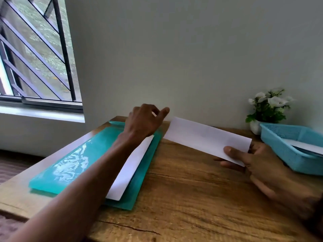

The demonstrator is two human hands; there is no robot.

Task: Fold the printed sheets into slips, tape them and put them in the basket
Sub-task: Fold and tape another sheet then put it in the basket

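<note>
My right hand (258, 165) grips one end of a folded white slip (206, 137), held just above the wooden table with its free end pointing at the wall. My left hand (145, 121) reaches across to the far edge of the table, fingers curled with the forefinger out; whatever is under it is hidden. Below my left forearm a stack of white sheets (129, 172) lies on a glossy teal folder (75, 161). The light blue basket (286, 154) stands at the right, with white paper slips (304, 145) inside.
A small white pot with white flowers (267, 109) stands against the wall behind the basket. A barred window (35, 55) is at the left. The wall runs along the table's (192, 198) far edge.
</note>
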